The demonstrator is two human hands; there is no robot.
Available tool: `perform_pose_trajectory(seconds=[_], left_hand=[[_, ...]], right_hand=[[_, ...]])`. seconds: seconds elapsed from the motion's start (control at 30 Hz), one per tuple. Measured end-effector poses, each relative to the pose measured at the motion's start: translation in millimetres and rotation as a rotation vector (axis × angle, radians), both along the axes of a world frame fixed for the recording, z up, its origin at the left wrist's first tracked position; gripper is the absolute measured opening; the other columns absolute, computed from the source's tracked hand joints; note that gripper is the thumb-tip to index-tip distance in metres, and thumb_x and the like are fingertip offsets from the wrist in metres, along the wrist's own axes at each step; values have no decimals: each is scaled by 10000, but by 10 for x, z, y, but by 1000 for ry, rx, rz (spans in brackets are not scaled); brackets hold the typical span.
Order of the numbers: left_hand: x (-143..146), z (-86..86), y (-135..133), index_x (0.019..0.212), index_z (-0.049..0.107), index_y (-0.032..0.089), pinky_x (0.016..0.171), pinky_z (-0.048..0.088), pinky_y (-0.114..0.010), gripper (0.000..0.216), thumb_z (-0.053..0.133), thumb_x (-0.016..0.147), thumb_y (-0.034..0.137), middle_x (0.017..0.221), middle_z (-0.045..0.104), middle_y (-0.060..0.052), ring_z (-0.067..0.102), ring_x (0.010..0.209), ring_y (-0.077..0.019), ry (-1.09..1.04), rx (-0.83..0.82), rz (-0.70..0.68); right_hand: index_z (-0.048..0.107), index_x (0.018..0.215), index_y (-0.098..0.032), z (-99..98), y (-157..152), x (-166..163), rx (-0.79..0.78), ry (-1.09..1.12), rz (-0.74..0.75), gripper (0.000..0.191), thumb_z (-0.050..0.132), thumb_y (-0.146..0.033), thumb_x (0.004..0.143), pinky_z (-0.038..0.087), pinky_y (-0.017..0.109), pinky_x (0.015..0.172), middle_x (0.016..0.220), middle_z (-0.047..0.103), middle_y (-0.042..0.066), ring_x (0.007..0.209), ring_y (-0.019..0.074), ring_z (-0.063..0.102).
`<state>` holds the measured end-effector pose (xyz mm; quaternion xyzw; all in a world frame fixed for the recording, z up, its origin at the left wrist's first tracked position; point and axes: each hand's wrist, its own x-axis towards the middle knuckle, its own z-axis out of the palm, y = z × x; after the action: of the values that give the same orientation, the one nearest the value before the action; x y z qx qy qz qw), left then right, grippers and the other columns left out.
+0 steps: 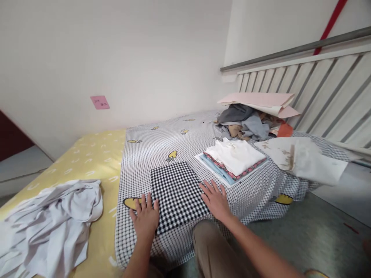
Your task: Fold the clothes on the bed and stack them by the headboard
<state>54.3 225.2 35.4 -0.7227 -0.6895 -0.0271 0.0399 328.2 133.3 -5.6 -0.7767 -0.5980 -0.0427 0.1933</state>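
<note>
A black-and-white checked cloth [176,193], folded into a flat rectangle, lies on the bed in front of me. My left hand [145,216] rests palm down at its left edge, fingers spread. At its right edge my right hand [215,199] lies flat too, its fingers apart and nothing held. Just beyond my right hand sits a stack of folded clothes: a white garment [234,154] on top, then a red patterned one [246,172], then a light blue one [216,169]. Under the stack a white sheet edge shows.
A crumpled pale garment [63,220] lies on the yellow bedding [108,154] at left. Far right holds a heap of mixed clothes [255,125] under pink cardboard [261,99], by a white railing [313,88]. A stained white sheet [315,160] hangs over the bed's right edge.
</note>
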Motion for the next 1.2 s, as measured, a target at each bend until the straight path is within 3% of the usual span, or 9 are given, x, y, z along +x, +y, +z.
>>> perform_pose_trajectory(seconds=[0.47, 0.57, 0.63, 0.73, 0.8, 0.9, 1.03, 1.1, 1.2], left_hand=[[-104, 63, -74, 1555, 389, 265, 1245, 212, -618, 558, 330, 1028, 438, 1669, 326, -56, 257, 1555, -306, -177, -81, -5], [-82, 176, -166, 1474, 517, 216, 1213, 282, -627, 504, 364, 1025, 385, 1636, 394, -139, 362, 1511, -317, -267, -14, 111], [12, 290, -283, 1438, 550, 156, 1204, 267, -661, 487, 354, 1025, 323, 1646, 347, -203, 344, 1517, -349, -253, 159, 121], [259, 405, -509, 1451, 540, 176, 1239, 160, -674, 470, 377, 1017, 256, 1676, 289, -179, 248, 1558, -334, -175, 483, -192], [443, 354, -643, 1512, 465, 244, 1255, 162, -649, 516, 451, 997, 259, 1675, 312, -131, 252, 1560, -303, -135, 531, -482], [637, 72, -762, 1595, 282, 304, 1228, 277, -650, 745, 604, 923, 291, 1658, 353, -91, 313, 1536, -297, -91, 282, -760], [687, -256, -776, 1573, 334, 326, 1217, 269, -691, 795, 663, 857, 215, 1655, 349, -78, 315, 1532, -315, -115, 67, -785], [680, -250, -745, 1513, 450, 323, 1229, 288, -641, 653, 507, 902, 99, 1616, 427, -60, 374, 1508, -263, -188, 42, -724], [695, -115, -674, 1395, 594, 259, 1192, 370, -574, 632, 315, 896, -9, 1495, 585, -70, 522, 1407, -223, -312, -18, -644]], right_hand=[[422, 1550, -395, -243, 47, 141, 14, -23, 8, 542, 266, -519, 1046, 171, 654, 1220, 1637, 389, -34, 1536, 315, 274], [434, 1542, -400, -230, 52, 132, 20, 1, -6, 533, 281, -509, 1043, 160, 653, 1223, 1630, 403, -28, 1534, 311, 280], [441, 1538, -398, -193, 51, 120, -3, 40, -11, 532, 300, -511, 1038, 154, 647, 1228, 1634, 396, -30, 1539, 303, 270], [454, 1528, -401, -119, 49, 120, -46, 118, -4, 536, 322, -538, 1027, 145, 643, 1233, 1640, 383, -37, 1550, 291, 247], [480, 1506, -418, -65, 48, 145, -53, 185, 9, 526, 317, -553, 1025, 142, 642, 1235, 1634, 395, -40, 1553, 283, 243], [561, 1436, -426, 31, 23, 223, -31, 378, 45, 520, 271, -559, 1026, 118, 648, 1241, 1604, 447, -41, 1550, 270, 259], [640, 1367, -327, 132, -145, 346, 181, 918, 159, 600, 296, -644, 992, 178, 597, 1253, 1535, 544, 36, 1503, 271, 368], [668, 1322, -272, 102, -312, 368, 367, 1237, 135, 629, 387, -693, 949, 297, 561, 1221, 1479, 595, 91, 1414, 296, 497], [701, 1210, -247, -77, -643, 301, 549, 1591, -73, 619, 529, -724, 855, 468, 559, 1089, 1308, 701, 137, 1210, 340, 664]])
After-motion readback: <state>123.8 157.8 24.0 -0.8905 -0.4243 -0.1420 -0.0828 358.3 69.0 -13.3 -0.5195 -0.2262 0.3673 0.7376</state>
